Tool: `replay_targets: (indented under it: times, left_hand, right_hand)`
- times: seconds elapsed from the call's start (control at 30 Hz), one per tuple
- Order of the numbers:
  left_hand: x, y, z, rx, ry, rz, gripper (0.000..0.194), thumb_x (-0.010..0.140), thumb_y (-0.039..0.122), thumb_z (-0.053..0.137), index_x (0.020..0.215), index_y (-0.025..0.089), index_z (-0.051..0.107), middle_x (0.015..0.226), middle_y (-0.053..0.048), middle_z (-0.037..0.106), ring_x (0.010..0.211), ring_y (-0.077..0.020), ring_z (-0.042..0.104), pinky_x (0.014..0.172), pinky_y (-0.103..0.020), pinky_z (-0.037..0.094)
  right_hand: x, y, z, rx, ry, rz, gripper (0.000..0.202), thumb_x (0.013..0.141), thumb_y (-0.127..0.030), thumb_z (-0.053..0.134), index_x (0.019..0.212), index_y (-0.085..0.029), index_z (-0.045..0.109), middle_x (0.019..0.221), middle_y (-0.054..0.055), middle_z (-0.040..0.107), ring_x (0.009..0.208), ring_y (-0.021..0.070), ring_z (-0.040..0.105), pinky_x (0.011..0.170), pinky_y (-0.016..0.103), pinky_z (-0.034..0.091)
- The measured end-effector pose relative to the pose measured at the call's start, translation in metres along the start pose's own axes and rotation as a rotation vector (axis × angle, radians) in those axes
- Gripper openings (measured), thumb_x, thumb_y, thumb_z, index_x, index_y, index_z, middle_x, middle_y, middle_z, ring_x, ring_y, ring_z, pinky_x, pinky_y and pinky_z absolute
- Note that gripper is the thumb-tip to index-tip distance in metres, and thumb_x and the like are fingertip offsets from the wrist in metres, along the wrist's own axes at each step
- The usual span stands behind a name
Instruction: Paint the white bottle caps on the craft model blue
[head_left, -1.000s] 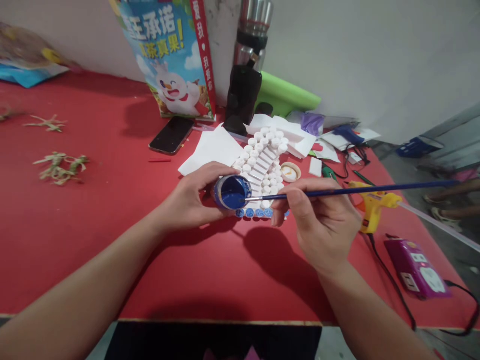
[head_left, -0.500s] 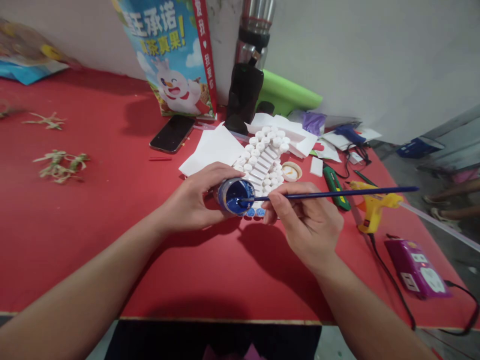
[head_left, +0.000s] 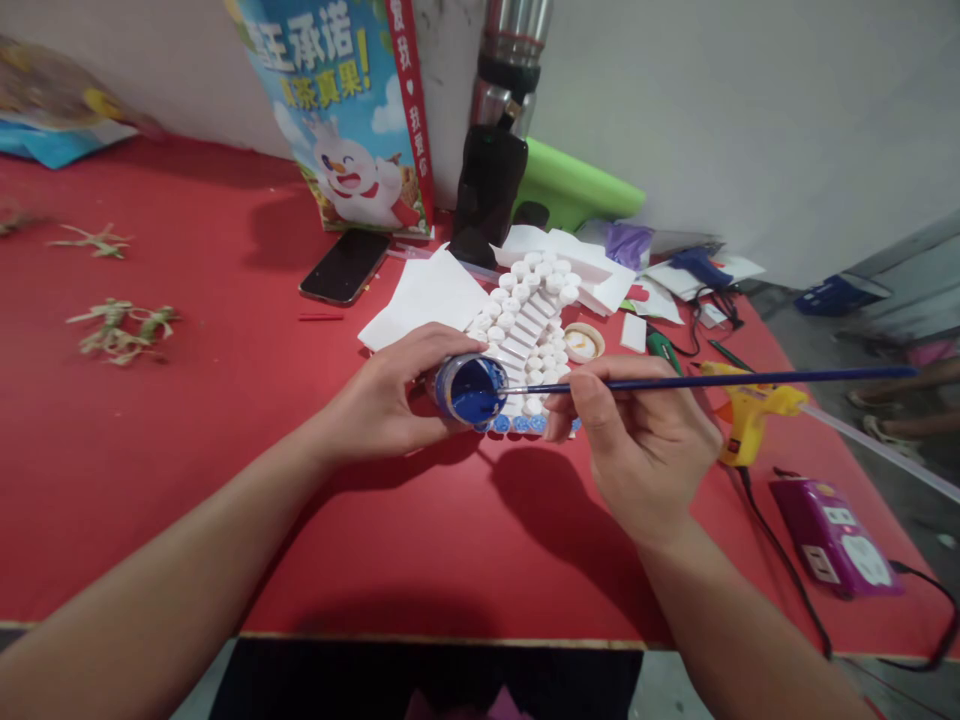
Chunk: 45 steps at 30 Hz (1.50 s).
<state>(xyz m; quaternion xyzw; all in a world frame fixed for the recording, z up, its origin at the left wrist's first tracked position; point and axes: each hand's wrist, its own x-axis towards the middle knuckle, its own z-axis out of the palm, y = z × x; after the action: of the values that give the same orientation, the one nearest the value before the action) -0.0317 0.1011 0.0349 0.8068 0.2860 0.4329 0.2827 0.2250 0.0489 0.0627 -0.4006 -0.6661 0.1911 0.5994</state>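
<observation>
My left hand (head_left: 394, 395) is wrapped round a small clear jar of blue paint (head_left: 471, 390), its mouth tipped toward me. Between the thumb and fingers of my right hand (head_left: 637, 440) is a thin dark-blue paintbrush (head_left: 742, 379), held nearly level, with its tip at the jar's right rim. Behind the jar lies a model (head_left: 525, 325) made of white round pieces with a strip of white steps up its middle. Several round pieces along its near edge are blue (head_left: 519, 425). The jar and my right hand hide part of the model.
A white jar lid (head_left: 583, 343) lies right of the model. Further right are a yellow glue gun (head_left: 750, 410) and a purple power socket (head_left: 832, 540) with cords. A phone (head_left: 345, 266), white paper (head_left: 424, 297), a printed bag (head_left: 352, 130) and woven straw pieces (head_left: 127, 330) are around.
My right hand has moved right, drawing the paintbrush tip from inside the jar to its right rim. More blue pieces on the model now show. My left hand and the jar have hardly moved.
</observation>
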Motion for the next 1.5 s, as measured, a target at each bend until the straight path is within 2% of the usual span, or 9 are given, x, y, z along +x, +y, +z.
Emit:
replay_targets:
  times: [0.17, 0.33, 0.5, 0.67, 0.77, 0.87, 1.07, 1.27, 1.5]
  left_hand:
    - [0.001, -0.002, -0.002, -0.011, 0.003, -0.011, 0.055, 0.091, 0.031, 0.099, 0.142, 0.029, 0.080, 0.141, -0.014, 0.082, 0.130, -0.0351, 0.078, 0.114, -0.055, 0.066]
    - [0.002, -0.001, -0.004, -0.024, 0.009, -0.080, 0.057, 0.087, 0.038, 0.102, 0.139, 0.031, 0.081, 0.139, -0.013, 0.082, 0.128, -0.0359, 0.079, 0.113, -0.057, 0.066]
    - [0.002, -0.001, -0.004, -0.012, 0.035, -0.164, 0.059, 0.083, 0.046, 0.105, 0.135, 0.028, 0.083, 0.139, -0.014, 0.082, 0.122, -0.0360, 0.080, 0.099, -0.050, 0.070]
    - [0.002, -0.007, -0.004, -0.070, 0.178, -0.287, 0.066, 0.078, 0.049, 0.107, 0.133, 0.024, 0.082, 0.143, -0.014, 0.082, 0.126, -0.0375, 0.080, 0.104, -0.048, 0.070]
    - [0.002, -0.012, -0.006, -0.131, 0.279, -0.361, 0.073, 0.073, 0.049, 0.111, 0.134, 0.023, 0.080, 0.139, -0.013, 0.084, 0.128, -0.0382, 0.080, 0.111, -0.052, 0.069]
    - [0.002, -0.015, -0.007, -0.157, 0.325, -0.381, 0.076, 0.069, 0.047, 0.113, 0.133, 0.022, 0.079, 0.133, -0.012, 0.086, 0.127, -0.0378, 0.080, 0.113, -0.055, 0.068]
    - [0.002, -0.017, -0.006, -0.151, 0.302, -0.362, 0.075, 0.070, 0.046, 0.113, 0.133, 0.022, 0.079, 0.132, -0.012, 0.087, 0.122, -0.0357, 0.082, 0.107, -0.052, 0.071]
    - [0.003, -0.016, -0.005, -0.155, 0.296, -0.357, 0.073, 0.071, 0.043, 0.110, 0.133, 0.022, 0.078, 0.133, -0.013, 0.086, 0.124, -0.0377, 0.082, 0.110, -0.055, 0.070]
    - [0.003, -0.015, -0.004, -0.175, 0.302, -0.378, 0.073, 0.070, 0.044, 0.112, 0.131, 0.023, 0.079, 0.131, -0.012, 0.087, 0.122, -0.0379, 0.083, 0.105, -0.053, 0.071]
  right_hand:
    - [0.003, 0.000, -0.003, -0.070, 0.013, -0.024, 0.014, 0.113, -0.031, 0.077, 0.101, -0.026, 0.073, 0.072, -0.006, 0.078, 0.051, 0.0128, 0.074, 0.051, 0.025, 0.061]
    - [0.003, -0.001, -0.005, -0.067, 0.028, -0.010, 0.016, 0.113, -0.033, 0.078, 0.100, -0.026, 0.073, 0.072, -0.004, 0.079, 0.052, 0.0146, 0.075, 0.048, 0.028, 0.061]
    - [0.005, -0.005, -0.004, -0.064, 0.072, 0.019, 0.018, 0.113, -0.037, 0.079, 0.099, -0.027, 0.073, 0.070, -0.005, 0.077, 0.051, 0.0148, 0.075, 0.046, 0.027, 0.060]
    - [0.009, -0.001, -0.001, 0.026, 0.126, 0.072, 0.021, 0.113, -0.040, 0.079, 0.099, -0.026, 0.073, 0.073, -0.003, 0.078, 0.053, 0.0154, 0.075, 0.046, 0.028, 0.061]
    - [0.009, 0.006, -0.001, 0.058, 0.087, 0.105, 0.019, 0.111, -0.038, 0.081, 0.099, -0.025, 0.075, 0.072, -0.003, 0.077, 0.051, 0.0146, 0.072, 0.047, 0.028, 0.061]
    - [0.006, 0.013, 0.000, 0.092, -0.004, 0.148, 0.017, 0.111, -0.034, 0.080, 0.097, -0.025, 0.076, 0.072, -0.004, 0.078, 0.049, 0.0133, 0.071, 0.048, 0.027, 0.061]
    - [0.001, 0.016, 0.003, 0.003, -0.124, 0.129, 0.023, 0.113, -0.039, 0.075, 0.095, -0.025, 0.074, 0.068, -0.004, 0.077, 0.049, 0.0136, 0.072, 0.051, 0.027, 0.061]
    - [-0.003, 0.020, 0.007, -0.009, -0.161, 0.092, 0.022, 0.114, -0.038, 0.073, 0.095, -0.026, 0.075, 0.067, -0.004, 0.076, 0.049, 0.0137, 0.071, 0.049, 0.027, 0.059]
    - [-0.005, 0.020, 0.009, -0.037, -0.186, 0.067, 0.018, 0.114, -0.035, 0.072, 0.097, -0.027, 0.074, 0.069, -0.005, 0.077, 0.050, 0.0128, 0.071, 0.051, 0.027, 0.058]
